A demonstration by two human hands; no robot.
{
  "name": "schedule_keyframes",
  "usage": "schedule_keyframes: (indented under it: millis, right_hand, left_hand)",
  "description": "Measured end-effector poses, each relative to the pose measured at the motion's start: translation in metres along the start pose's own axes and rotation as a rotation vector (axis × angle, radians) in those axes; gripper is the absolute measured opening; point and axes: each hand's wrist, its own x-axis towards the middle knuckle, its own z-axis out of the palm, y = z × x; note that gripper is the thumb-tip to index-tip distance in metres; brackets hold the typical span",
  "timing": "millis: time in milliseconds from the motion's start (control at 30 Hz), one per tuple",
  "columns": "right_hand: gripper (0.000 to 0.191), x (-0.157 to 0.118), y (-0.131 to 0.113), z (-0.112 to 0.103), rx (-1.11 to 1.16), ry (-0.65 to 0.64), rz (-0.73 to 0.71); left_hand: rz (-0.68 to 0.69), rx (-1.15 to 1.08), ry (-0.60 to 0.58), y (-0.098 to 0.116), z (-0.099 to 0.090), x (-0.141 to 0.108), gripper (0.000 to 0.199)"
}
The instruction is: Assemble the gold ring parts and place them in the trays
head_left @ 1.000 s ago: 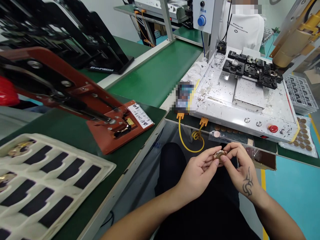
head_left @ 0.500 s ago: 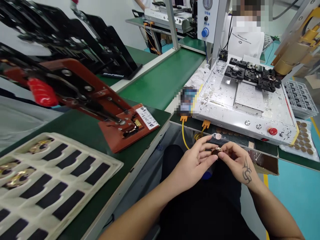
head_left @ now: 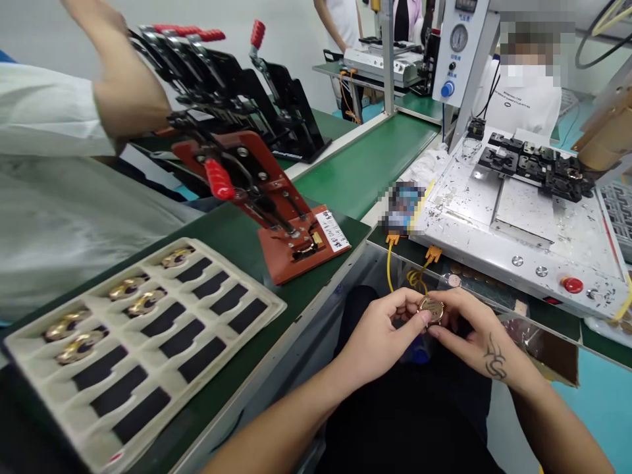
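Note:
Both hands hold a small round gold watch case point(head_left: 432, 309) over my lap, its flat face turned up toward the camera. My left hand point(head_left: 382, 329) pinches its left side between thumb and fingers. From the right, my right hand point(head_left: 467, 322) grips the other edge, thumb below and fingers curled behind. Left of my hands, a red press fixture point(head_left: 286, 253) with a red handle stands on the green table. Farther left lies a cream tray point(head_left: 202, 368) with several gold watch cases point(head_left: 81, 345) in its left slots.
A white machine point(head_left: 494, 243) with black fixtures point(head_left: 538, 164) and a red button stands at right, a phone point(head_left: 405, 204) at its left edge. Black presses point(head_left: 276, 99) stand behind the red one. A person's arm point(head_left: 128, 99) reaches in at upper left; another person point(head_left: 523, 99) is behind the machine.
The view has swung left. The watch case has been tilted so its flat face shows. A person's arm and white sleeve have come into view at upper left.

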Motion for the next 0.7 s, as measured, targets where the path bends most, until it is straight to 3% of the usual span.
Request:
schedule_keyframes:
  millis: [167,267,333,400,433,467,533,600,700]
  right_hand:
    - [0.055,0.023,-0.007,-0.014,-0.292,-0.148,-0.237]
    - [0.053,0.04,-0.008,-0.015,-0.331,-0.114,-0.305]
    - [0.046,0.054,-0.006,-0.013,-0.306,-0.056,-0.312]
    - [0.041,0.07,-0.003,-0.01,-0.271,-0.006,-0.317]
    - [0.039,0.078,-0.003,-0.008,-0.256,0.011,-0.326]
    - [0.037,0.086,-0.003,-0.005,-0.245,0.024,-0.338]
    - [0.036,0.099,-0.004,0.001,-0.235,0.036,-0.366]
    - [0.036,0.109,-0.007,0.007,-0.239,0.039,-0.386]
    - [0.036,0.127,-0.01,0.017,-0.265,0.022,-0.403]
  left_hand:
    - [0.039,0.136,0.04,0.007,-0.01,-0.005,0.02]
    - [0.149,0.229,0.015,0.03,-0.039,-0.005,0.022]
    - [0.326,0.362,0.202,0.052,-0.071,0.0,0.024]
    - [0.57,0.578,0.522,0.073,-0.111,0.01,0.023]
    - [0.682,0.7,0.629,0.081,-0.131,0.016,0.026]
    - [0.761,0.812,0.658,0.088,-0.149,0.022,0.032]
    - [0.81,1.013,0.554,0.096,-0.176,0.032,0.048]
    - [0.824,1.095,0.453,0.103,-0.189,0.04,0.06]
    - [0.913,0.947,0.549,0.122,-0.199,0.051,0.064]
